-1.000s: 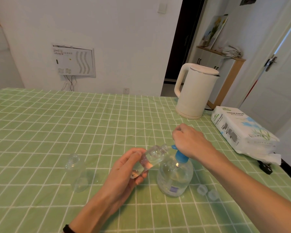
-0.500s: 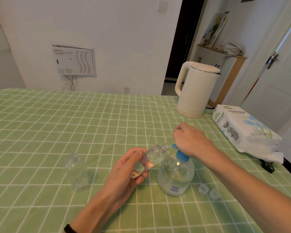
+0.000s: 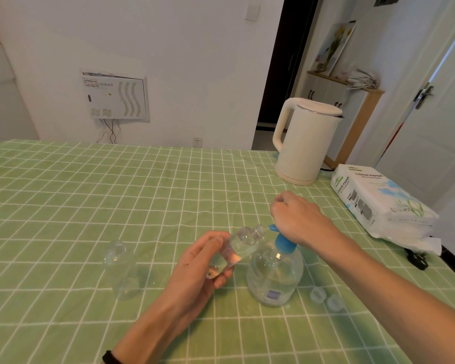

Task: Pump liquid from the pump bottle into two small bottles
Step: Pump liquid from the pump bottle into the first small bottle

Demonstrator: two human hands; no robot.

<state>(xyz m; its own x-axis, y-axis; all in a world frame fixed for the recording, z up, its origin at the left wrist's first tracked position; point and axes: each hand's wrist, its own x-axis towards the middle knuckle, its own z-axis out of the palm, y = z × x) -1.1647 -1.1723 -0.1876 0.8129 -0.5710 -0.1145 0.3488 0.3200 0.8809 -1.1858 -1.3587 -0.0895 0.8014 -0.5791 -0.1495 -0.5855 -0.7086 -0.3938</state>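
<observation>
A clear pump bottle (image 3: 275,275) with a blue pump head stands on the green checked tablecloth (image 3: 116,195), holding clear liquid. My right hand (image 3: 297,219) rests on top of the pump head, fingers curled; only the blue nozzle tip shows beside it. My left hand (image 3: 202,261) grips a small clear bottle (image 3: 243,241), tilted with its open neck right at the nozzle. A second small clear bottle (image 3: 121,269) stands upright and uncapped to the left, apart from both hands.
Two small clear caps (image 3: 326,298) lie right of the pump bottle. A white electric kettle (image 3: 305,140) stands at the back right, a tissue pack (image 3: 378,200) at the right edge, a black plug (image 3: 416,260) beside it.
Hands and bottles keep nearly the same pose. My right hand stays on the pump head and my left hand keeps the small bottle at the nozzle.
</observation>
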